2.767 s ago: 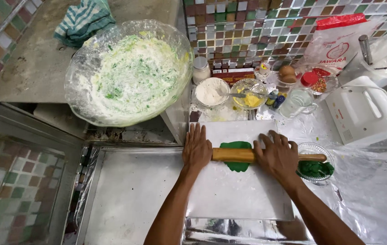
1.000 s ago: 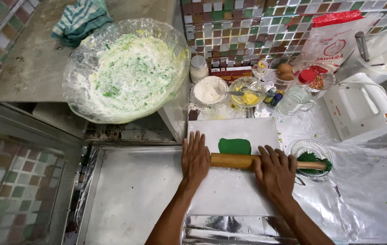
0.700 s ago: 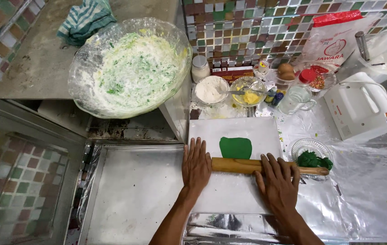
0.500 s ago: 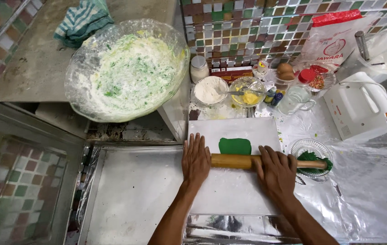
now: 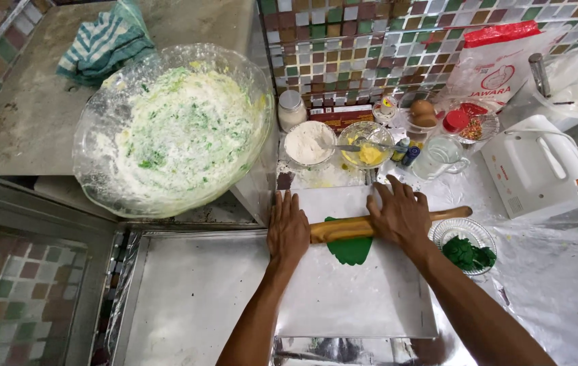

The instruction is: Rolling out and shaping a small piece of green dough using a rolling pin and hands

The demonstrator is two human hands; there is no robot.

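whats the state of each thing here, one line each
rolling pin, lying across the dough, under both palms
green dough, flattened on the white sheet
left hand, flat on the pin
right hand, flat on the pin
big glass bowl, smeared with floury green mix
flour bowl, filled

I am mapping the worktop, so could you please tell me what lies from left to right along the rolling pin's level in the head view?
Metal tray → left hand → rolling pin over green dough → right hand → small glass bowl of green pieces.
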